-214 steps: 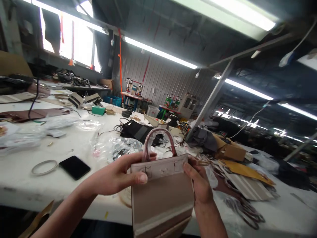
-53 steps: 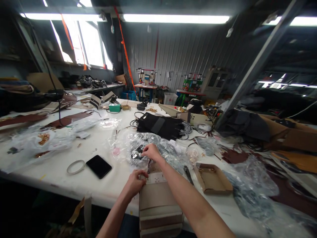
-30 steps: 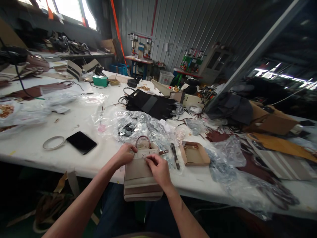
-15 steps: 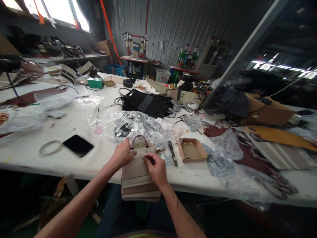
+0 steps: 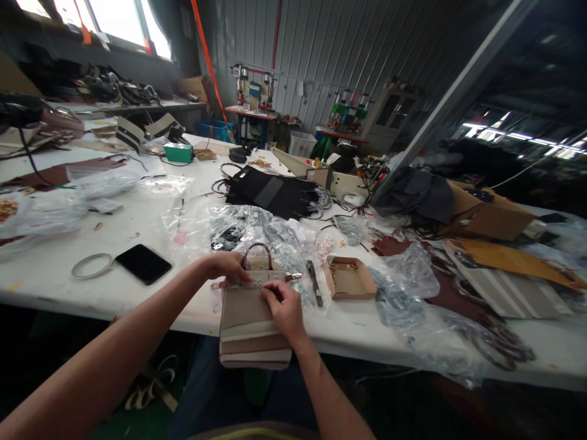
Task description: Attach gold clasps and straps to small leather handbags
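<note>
A small beige handbag (image 5: pixel 243 315) with a dark brown curved handle (image 5: pixel 258 246) leans at the table's front edge, its lower part over my lap. My left hand (image 5: pixel 232 267) grips its top left corner, thumb on the front and fingers behind, hidden. On the upper front, by a row of small holes, my right hand (image 5: pixel 285 305) pinches thumb and forefinger together; whatever is between them is too small to make out. A brown strap with a metal end (image 5: pixel 293 277) sticks out at the bag's right side.
Right of the bag lie a black pen-like tool (image 5: pixel 315 283) and a cardboard tray (image 5: pixel 352 278) with small brass-coloured pieces. Plastic bags of metal parts (image 5: pixel 275 235) lie behind. A phone (image 5: pixel 143 264) and a pale ring (image 5: pixel 92 266) are at left. Black bag pieces (image 5: pixel 275 190) lie farther back.
My left forearm has swung up and outward, and the left hand now reaches over the bag's top corner. My right hand stays pinched at the front. The view has shifted slightly.
</note>
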Demonstrator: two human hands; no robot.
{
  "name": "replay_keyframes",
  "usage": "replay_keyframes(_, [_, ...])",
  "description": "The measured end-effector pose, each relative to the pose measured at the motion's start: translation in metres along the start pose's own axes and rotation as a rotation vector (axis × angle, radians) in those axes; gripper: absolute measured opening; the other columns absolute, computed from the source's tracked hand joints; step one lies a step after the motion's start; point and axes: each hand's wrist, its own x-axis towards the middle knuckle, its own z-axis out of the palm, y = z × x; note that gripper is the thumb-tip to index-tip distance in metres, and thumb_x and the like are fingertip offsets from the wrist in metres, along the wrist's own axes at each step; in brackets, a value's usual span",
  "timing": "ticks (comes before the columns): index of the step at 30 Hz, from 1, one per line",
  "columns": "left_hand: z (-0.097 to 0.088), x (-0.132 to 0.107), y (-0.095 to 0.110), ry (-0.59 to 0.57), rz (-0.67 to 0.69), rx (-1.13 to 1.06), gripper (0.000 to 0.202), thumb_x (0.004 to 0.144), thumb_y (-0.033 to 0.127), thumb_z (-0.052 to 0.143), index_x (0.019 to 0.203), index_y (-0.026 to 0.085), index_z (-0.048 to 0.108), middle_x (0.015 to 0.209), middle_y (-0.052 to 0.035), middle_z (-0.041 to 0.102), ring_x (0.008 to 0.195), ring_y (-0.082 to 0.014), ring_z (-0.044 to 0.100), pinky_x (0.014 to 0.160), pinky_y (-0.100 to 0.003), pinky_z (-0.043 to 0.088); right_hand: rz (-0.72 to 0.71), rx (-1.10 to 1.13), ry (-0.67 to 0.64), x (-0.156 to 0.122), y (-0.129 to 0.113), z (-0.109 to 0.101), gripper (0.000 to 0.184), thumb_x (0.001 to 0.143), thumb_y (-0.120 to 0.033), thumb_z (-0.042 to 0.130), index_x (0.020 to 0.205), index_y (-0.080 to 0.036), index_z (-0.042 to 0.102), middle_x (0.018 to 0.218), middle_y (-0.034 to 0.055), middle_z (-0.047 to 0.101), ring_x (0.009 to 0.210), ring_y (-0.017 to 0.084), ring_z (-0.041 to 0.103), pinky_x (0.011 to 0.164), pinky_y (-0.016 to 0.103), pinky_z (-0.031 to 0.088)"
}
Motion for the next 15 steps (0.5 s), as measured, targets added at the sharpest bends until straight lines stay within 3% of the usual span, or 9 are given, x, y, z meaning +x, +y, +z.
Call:
replay_keyframes(4, [0.002, 0.004, -0.002, -0.103, -0.018, -0.071, 0.049, 0.047, 0.035, 0.104, 0.087, 0.014, 0.085, 0.091, -0.0106, 0.084, 0.081, -0.0267, 0.075, 0.072, -0.031, 0.06, 0.018, 0.002, -0.008, -0.001, -0.001, -0.001, 0.015, 0.099, -0.037, 0.077, 0.101, -0.024, 0.083, 0.092, 0.0039, 0.082, 0.083, 0.023, 0.075, 0.077, 0.031, 0.057])
replay_keyframes(11, [0.008, 0.011, -0.017, -0.09, -0.017, -0.152, 0.044, 0.047, 0.028, 0.101, 0.086, 0.017, 0.084, 0.088, -0.0083, 0.085, 0.077, -0.0263, 0.076, 0.068, -0.03, 0.063, 0.045, -0.002, -0.017, 0.0, -0.002, -0.003, 0.017, 0.098, -0.039, 0.078, 0.102, -0.024, 0.084, 0.092, 0.0039, 0.082, 0.083, 0.023, 0.074, 0.078, 0.032, 0.057])
replay_keyframes(15, [0.008, 0.011, -0.021, -0.102, -0.007, -0.165, 0.045, 0.049, 0.026, 0.1, 0.09, 0.017, 0.085, 0.09, -0.0094, 0.085, 0.077, -0.0285, 0.078, 0.068, -0.032, 0.064, 0.151, 0.104, -0.082, 0.008, 0.0, -0.006, 0.023, 0.096, -0.043, 0.08, 0.104, -0.023, 0.084, 0.09, 0.0044, 0.082, 0.083, 0.023, 0.075, 0.077, 0.032, 0.059])
